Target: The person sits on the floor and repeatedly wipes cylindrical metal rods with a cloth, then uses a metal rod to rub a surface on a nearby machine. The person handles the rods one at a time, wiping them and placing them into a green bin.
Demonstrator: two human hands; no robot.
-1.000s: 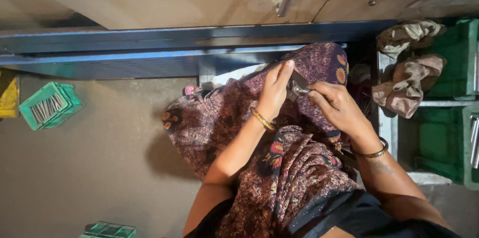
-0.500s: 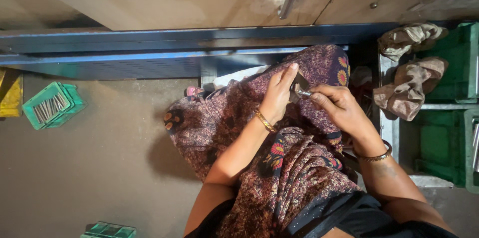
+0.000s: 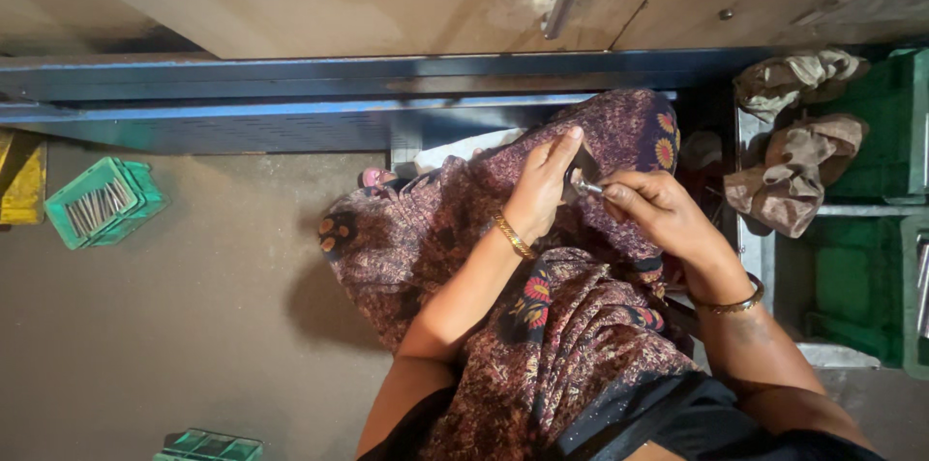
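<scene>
I look straight down at my lap, covered by a dark patterned cloth (image 3: 581, 355) with red and orange flowers. My left hand (image 3: 542, 188) is closed around a small dark part (image 3: 584, 169) held just above the cloth. My right hand (image 3: 658, 209) pinches a thin shiny metal piece (image 3: 586, 188) between thumb and fingers, its tip touching the dark part. Both hands meet over my knees. Each wrist carries a gold bangle.
A blue metal beam (image 3: 290, 103) runs across in front of my knees. A green crate of metal rods (image 3: 102, 202) sits on the floor at left; another green crate (image 3: 208, 446) shows at the bottom edge. Green bins (image 3: 852, 277) and crumpled rags (image 3: 794, 166) stand at right.
My hands have stayed together over my lap with small finger movements. The view has shifted slightly; nothing was picked up or let go.
</scene>
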